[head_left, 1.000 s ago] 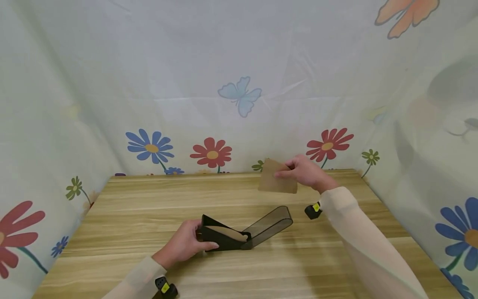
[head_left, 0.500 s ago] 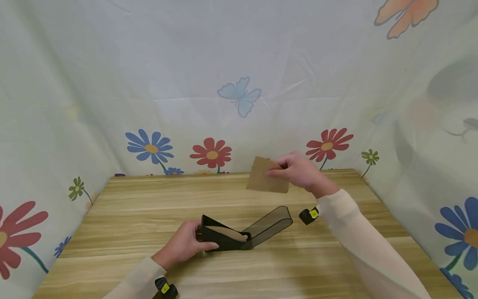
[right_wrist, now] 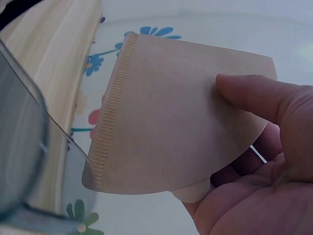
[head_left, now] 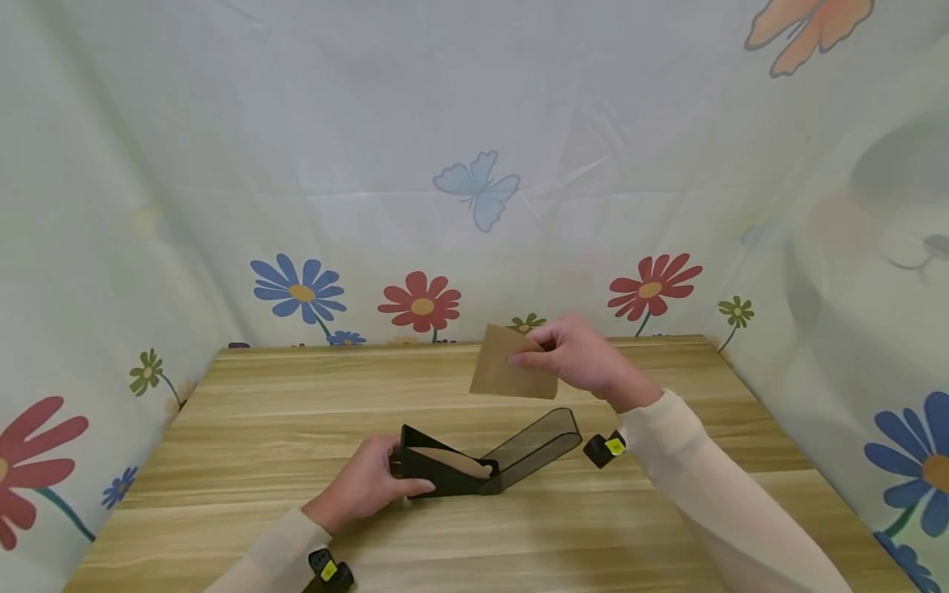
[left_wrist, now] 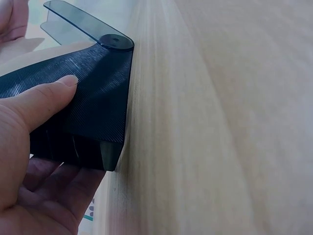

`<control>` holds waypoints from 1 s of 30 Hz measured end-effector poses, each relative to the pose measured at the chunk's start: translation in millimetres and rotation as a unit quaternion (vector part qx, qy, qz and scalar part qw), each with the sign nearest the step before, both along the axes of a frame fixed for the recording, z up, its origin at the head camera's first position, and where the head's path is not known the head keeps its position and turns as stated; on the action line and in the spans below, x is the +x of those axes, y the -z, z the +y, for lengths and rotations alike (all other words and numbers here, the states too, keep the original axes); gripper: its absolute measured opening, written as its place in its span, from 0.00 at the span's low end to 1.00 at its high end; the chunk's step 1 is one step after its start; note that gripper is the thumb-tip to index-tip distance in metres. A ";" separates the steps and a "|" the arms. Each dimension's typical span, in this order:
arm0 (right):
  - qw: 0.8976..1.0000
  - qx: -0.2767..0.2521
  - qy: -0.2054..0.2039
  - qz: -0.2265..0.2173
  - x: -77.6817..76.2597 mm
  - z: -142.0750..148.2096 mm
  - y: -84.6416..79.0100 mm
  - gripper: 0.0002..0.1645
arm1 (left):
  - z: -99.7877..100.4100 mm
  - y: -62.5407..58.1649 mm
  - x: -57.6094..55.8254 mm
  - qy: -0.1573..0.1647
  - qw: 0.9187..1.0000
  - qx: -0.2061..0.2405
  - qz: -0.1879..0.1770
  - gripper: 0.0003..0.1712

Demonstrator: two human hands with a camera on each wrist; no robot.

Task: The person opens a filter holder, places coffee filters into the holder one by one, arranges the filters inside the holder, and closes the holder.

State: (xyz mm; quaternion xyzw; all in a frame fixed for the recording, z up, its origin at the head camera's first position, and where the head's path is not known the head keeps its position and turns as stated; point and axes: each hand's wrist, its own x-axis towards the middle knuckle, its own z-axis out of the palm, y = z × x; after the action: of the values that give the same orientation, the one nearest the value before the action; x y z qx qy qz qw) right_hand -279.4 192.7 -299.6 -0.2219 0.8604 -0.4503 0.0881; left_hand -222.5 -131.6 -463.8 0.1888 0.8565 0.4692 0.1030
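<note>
My left hand [head_left: 368, 484] grips the rear end of a black ribbed filter holder [head_left: 448, 484] on the table, thumb on one side and fingers on the other. Its see-through smoky lid [head_left: 535, 438] is swung up, tilting to the right. Brown paper [head_left: 451, 460] shows inside the holder. Above and behind the lid, my right hand [head_left: 586, 362] pinches a tan paper coffee filter [head_left: 500, 371] in the air. In the right wrist view the filter's crimped seam [right_wrist: 115, 107] faces left, and the thumb presses its flat side.
The wood-grain table [head_left: 296, 395] spreads around the holder. A flower-printed curtain [head_left: 371, 222] stands along its back and both sides. Small black wrist cameras [head_left: 604, 449] hang at both cuffs.
My right hand has carried the coffee filter leftward and, in the last half second, a little lower, toward the holder. The left hand and the holder have stayed in place.
</note>
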 end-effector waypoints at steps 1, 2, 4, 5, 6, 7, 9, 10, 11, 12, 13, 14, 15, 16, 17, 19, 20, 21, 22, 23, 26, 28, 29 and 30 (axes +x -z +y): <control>1.000 0.000 -0.004 -0.003 0.9 -1.2 1.1 0.19 | -0.1 -0.1 0.0 -0.001 1.000 0.000 -0.001 0.26; 1.000 -0.001 -0.007 -0.007 2.0 -2.4 2.0 0.16 | -0.2 -0.2 -0.1 -0.001 1.000 -0.001 -0.001 0.26; 1.000 -0.001 -0.015 -0.014 4.0 -4.3 3.2 0.12 | -0.3 -0.5 -0.1 0.000 1.000 -0.002 -0.002 0.26; 1.000 -0.002 -0.019 -0.015 4.8 -5.2 3.8 0.10 | -0.2 -0.7 -0.2 0.001 1.000 -0.002 -0.001 0.26; 1.000 -0.003 -0.021 -0.018 5.7 -6.2 4.1 0.09 | -0.1 -0.8 -0.2 0.002 1.000 -0.003 -0.001 0.26; 1.000 -0.004 -0.026 -0.017 6.5 -7.0 4.5 0.09 | 0.0 -1.0 -0.1 0.002 1.000 -0.003 -0.001 0.26; 0.999 -0.003 -0.031 -0.014 8.1 -8.9 4.4 0.11 | 0.2 -1.3 0.1 0.003 1.000 -0.003 0.001 0.25; 0.999 -0.002 -0.031 -0.014 8.8 -10.0 4.5 0.13 | 0.2 -1.3 0.2 0.003 1.000 -0.003 0.002 0.25; 0.999 -0.001 -0.034 -0.012 9.5 -11.3 4.5 0.15 | 0.2 -1.3 0.3 0.003 1.000 -0.003 0.002 0.25; 0.999 0.001 -0.037 -0.012 10.4 -12.6 4.5 0.17 | 0.1 -1.3 0.5 0.003 1.000 -0.003 0.002 0.25; 0.999 0.003 -0.041 -0.010 11.4 -14.1 4.5 0.20 | 0.1 -1.2 0.5 0.003 1.000 -0.003 0.002 0.25; 0.999 0.003 -0.042 -0.011 12.2 -15.7 4.9 0.21 | 0.1 -1.1 0.5 0.003 1.000 -0.003 0.002 0.25; 0.999 0.004 -0.044 -0.012 13.4 -17.2 5.3 0.23 | 0.1 -1.1 0.5 0.002 1.000 -0.003 0.003 0.25; 0.999 0.006 -0.046 -0.013 14.7 -18.7 5.8 0.24 | 0.0 -1.0 0.4 0.003 1.000 -0.003 0.003 0.25; 0.999 0.008 -0.052 -0.013 16.1 -20.5 6.2 0.26 | 0.1 -1.0 0.3 0.003 1.000 -0.002 0.003 0.24; 0.998 0.015 -0.060 -0.014 18.4 -24.2 8.0 0.28 | 0.1 -1.0 0.3 0.003 1.000 -0.001 0.003 0.24; 0.998 0.020 -0.064 -0.017 19.4 -26.1 9.1 0.26 | 0.1 -1.1 0.4 0.003 1.000 -0.001 0.004 0.24; 0.997 0.025 -0.068 -0.017 20.5 -27.7 10.3 0.27 | 0.1 -1.1 0.5 0.003 1.000 -0.001 0.004 0.24; 0.997 0.029 -0.075 -0.016 21.0 -29.5 11.9 0.26 | 0.1 -1.2 0.6 0.003 1.000 0.000 0.004 0.24; 0.996 0.032 -0.082 -0.014 21.0 -31.2 13.7 0.25 | 0.1 -1.3 0.6 0.002 1.000 0.000 0.005 0.24; 0.995 0.037 -0.095 -0.011 20.7 -35.0 19.8 0.18 | 0.2 -1.3 0.8 0.000 1.000 0.004 0.004 0.23; 0.994 0.041 -0.104 -0.008 20.1 -37.0 23.4 0.18 | 0.4 -1.5 0.9 0.000 1.000 0.007 0.004 0.23; 0.993 0.044 -0.107 -0.006 20.1 -38.0 24.8 0.18 | 0.5 -1.5 0.9 0.001 1.000 0.009 0.003 0.23; 0.993 0.048 -0.109 -0.004 20.3 -39.0 26.0 0.18 | 0.6 -1.5 1.0 0.001 1.000 0.011 0.002 0.23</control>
State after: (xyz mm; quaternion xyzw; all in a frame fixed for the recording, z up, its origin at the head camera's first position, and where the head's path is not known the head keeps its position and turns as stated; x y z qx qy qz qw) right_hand -259.1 153.7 -325.6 -0.3077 0.8513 -0.3974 0.1505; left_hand -221.5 -131.0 -462.3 0.1919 0.8513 0.4780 0.1003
